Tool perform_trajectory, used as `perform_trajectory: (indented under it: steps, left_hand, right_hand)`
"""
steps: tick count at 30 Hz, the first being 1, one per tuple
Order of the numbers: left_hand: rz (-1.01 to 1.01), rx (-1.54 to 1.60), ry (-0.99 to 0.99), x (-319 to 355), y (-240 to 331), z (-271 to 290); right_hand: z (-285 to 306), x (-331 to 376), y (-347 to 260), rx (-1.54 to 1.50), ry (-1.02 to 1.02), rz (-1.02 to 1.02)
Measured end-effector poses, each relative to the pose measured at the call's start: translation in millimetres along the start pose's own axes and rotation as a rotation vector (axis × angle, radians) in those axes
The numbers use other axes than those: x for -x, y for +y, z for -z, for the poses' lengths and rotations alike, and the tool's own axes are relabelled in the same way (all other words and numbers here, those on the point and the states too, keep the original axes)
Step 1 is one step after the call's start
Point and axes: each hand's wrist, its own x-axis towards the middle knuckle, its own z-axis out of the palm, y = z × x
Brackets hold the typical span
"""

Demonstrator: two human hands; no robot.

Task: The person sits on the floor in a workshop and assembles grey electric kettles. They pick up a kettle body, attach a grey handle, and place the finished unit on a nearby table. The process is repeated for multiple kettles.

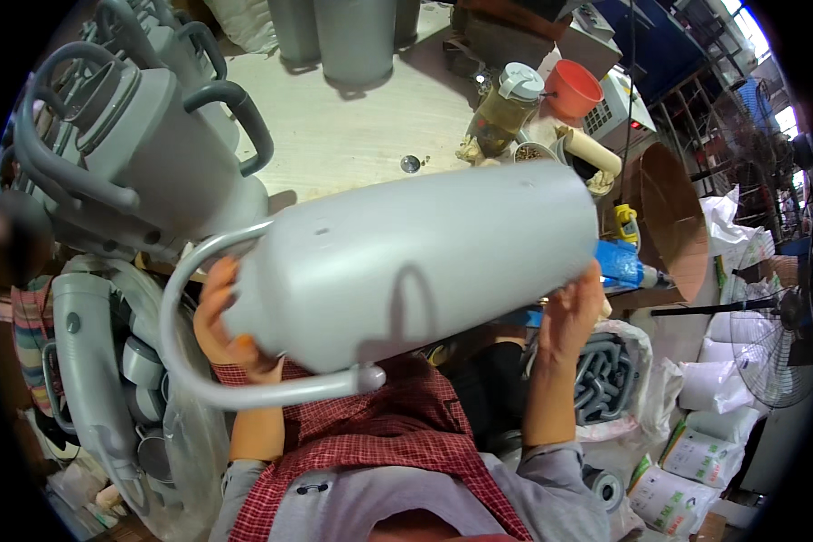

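Observation:
A large grey plastic jug body (443,253) lies sideways in the air before me, between both hands. Its curved grey carrying handle (185,316) loops around the narrower end at the left. My left hand (230,316) grips that neck end inside the loop, fingers wrapped on it. At the wide end, my right hand (571,312) holds the lower right edge, its fingers partly hidden beneath. A blue power tool (621,264) is just beyond my right hand.
Finished-looking grey jugs (154,135) with handles crowd the left. A bag of grey handles (605,379) sits at lower right. On the table (334,135) stand a lidded jar (506,108), a red bowl (574,88) and grey cylinders (357,41). A fan (777,334) is at right.

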Motion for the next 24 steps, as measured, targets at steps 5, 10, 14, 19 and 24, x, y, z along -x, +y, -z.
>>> perform_trajectory:
  steps: [5, 10, 14, 19, 24]
  left_hand:
    - [0.309, 0.320, -0.069, -7.0, -40.1, -73.4]
    - [0.385, 0.410, -0.057, -17.8, -44.7, -100.4]
    - [0.403, 0.368, -0.069, -11.0, -51.3, -102.4]
    - [0.433, 0.348, -0.062, -14.8, -43.4, -111.5]
    - [0.352, 0.325, -0.140, -11.1, -57.0, -112.7]
  right_hand:
    - [27.4, 0.4, -5.8, -0.006, 0.120, 0.217]
    - [55.5, 0.4, 2.7, -0.035, 0.132, 0.249]
    - [59.4, -1.8, 9.0, -0.035, 0.221, 0.253]
    - [60.3, -8.2, 7.4, -0.010, 0.225, 0.241]
    - [34.6, -9.4, -1.7, 0.016, 0.377, 0.248]
